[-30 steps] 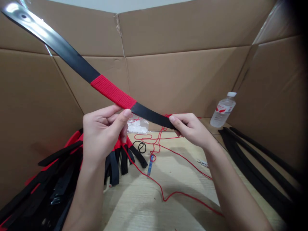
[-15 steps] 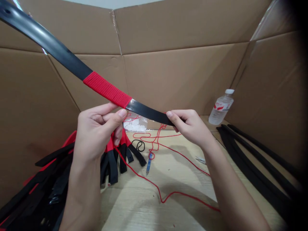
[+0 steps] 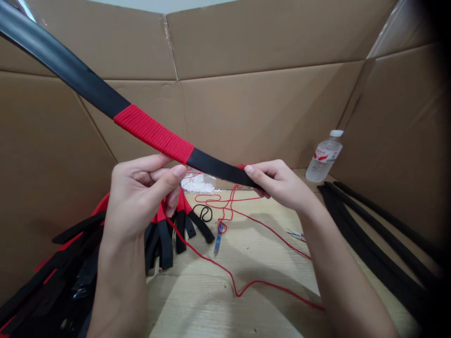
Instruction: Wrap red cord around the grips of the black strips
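A long, curved black strip crosses the view from the upper left, with a tight red cord wrapping around its middle. My left hand grips the strip just below the end of the wrapping, its thumb close to the bare black part. My right hand pinches the strip's near end between thumb and fingers. A thin red cord leaves that end by my right fingers and trails loosely across the table. The strip's far end runs out of the frame.
Several red-and-black wrapped strips lie heaped at the left, and a bundle of plain black strips lies at the right. On the wooden table are a blue pen, small scissors and a water bottle, inside cardboard walls.
The strip has shifted slightly left, and its far end has swung lower and out past the top-left corner. Both hands keep hold of it.
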### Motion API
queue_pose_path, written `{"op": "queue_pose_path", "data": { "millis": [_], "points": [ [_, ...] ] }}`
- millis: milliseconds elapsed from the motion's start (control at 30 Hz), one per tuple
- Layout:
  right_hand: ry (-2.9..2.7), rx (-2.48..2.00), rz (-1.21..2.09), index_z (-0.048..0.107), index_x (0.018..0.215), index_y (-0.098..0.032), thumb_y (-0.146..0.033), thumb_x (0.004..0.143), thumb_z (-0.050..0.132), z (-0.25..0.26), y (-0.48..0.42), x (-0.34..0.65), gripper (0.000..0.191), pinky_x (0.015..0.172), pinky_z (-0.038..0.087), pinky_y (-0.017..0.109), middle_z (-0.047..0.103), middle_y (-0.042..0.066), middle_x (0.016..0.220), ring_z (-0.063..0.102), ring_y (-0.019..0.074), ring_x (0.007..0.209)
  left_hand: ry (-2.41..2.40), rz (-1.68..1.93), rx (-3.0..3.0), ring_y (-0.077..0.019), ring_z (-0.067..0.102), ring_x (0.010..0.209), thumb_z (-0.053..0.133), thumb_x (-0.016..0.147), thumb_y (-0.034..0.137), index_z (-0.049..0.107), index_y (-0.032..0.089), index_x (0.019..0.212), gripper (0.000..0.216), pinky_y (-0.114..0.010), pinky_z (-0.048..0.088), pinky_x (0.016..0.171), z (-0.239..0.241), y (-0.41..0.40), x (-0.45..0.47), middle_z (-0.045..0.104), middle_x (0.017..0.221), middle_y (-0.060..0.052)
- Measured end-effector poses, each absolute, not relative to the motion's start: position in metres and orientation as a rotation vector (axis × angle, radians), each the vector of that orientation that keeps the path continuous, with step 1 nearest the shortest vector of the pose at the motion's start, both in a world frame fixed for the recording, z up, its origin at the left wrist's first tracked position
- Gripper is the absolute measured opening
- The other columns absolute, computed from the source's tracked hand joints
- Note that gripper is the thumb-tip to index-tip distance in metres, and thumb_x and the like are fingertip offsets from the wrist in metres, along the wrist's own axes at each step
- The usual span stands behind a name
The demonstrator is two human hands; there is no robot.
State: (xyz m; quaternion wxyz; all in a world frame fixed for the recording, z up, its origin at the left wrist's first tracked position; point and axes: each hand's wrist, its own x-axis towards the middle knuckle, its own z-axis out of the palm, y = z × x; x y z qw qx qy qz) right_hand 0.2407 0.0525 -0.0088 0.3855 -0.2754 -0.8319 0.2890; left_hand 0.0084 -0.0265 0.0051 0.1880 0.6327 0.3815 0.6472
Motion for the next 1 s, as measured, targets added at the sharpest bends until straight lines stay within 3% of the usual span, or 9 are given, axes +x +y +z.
{"op": "queue_pose_path", "data": {
  "millis": [233,433,567,700,833,1000],
  "points": [
    [-2.143,-0.663,0.954,0.044,0.051,-0.019,-0.061,0.091,0.046,-0.007,0.053,0.243,0.058,0.040,0.027,0.023,0.041,-0.004,0.046,0.035,0.0072,0.041,0.954,1.835,1.764,-0.0064,0.039,0.031,0.072,0.082,0.021,0.074,0.022,0.072,0.010,-0.020,0.032,0.027,0.003,-0.022,0.009,0.047,0.040,0.006],
    [-2.137,-0.671,1.177,0.046,0.054,-0.019,-0.060,0.090,0.049,-0.008,0.052,0.243,0.055,0.036,0.022,0.022,0.035,-0.006,0.042,0.028,0.0057,0.037,0.899,1.853,1.686,-0.0058,0.037,0.029,0.074,0.080,0.023,0.079,0.023,0.089,0.011,-0.019,0.030,0.026,-0.002,-0.009,0.006,0.046,0.039,0.006],
    [-2.141,-0.733,1.239,0.055,0.061,-0.017,-0.060,0.089,0.048,-0.006,0.049,0.242,0.052,0.035,0.023,0.022,0.039,-0.006,0.044,0.031,0.0056,0.037,0.811,1.918,1.622,-0.0053,0.034,0.026,0.081,0.072,0.027,0.075,0.019,0.072,0.010,-0.019,0.026,0.024,-0.004,-0.001,0.006,0.042,0.036,0.007],
    [-2.137,-0.672,1.164,0.061,0.074,-0.015,-0.051,0.087,0.059,-0.004,0.045,0.239,0.039,0.041,0.030,0.021,0.054,-0.002,0.064,0.040,0.0055,0.047,0.787,2.006,1.564,-0.0034,0.031,0.025,0.083,0.070,0.030,0.063,0.019,0.053,0.028,-0.019,0.022,0.023,-0.002,0.000,0.010,0.036,0.034,0.008],
    [-2.051,-0.613,1.019,0.064,0.089,-0.016,-0.038,0.076,0.077,-0.006,0.046,0.235,0.028,0.061,0.043,0.022,0.064,0.001,0.086,0.056,0.0100,0.070,0.863,2.060,1.501,-0.0024,0.030,0.027,0.082,0.072,0.028,0.061,0.019,0.052,0.030,-0.020,0.019,0.025,0.000,-0.002,0.012,0.036,0.036,0.009],
    [-2.035,-0.631,0.757,0.070,0.090,-0.015,-0.038,0.083,0.071,-0.011,0.050,0.233,0.024,0.067,0.043,0.025,0.067,0.002,0.083,0.057,0.0136,0.075,0.944,2.043,1.501,-0.0024,0.031,0.030,0.080,0.074,0.025,0.065,0.017,0.060,0.022,-0.021,0.020,0.026,0.000,-0.004,0.012,0.042,0.038,0.008]
  ]
}}
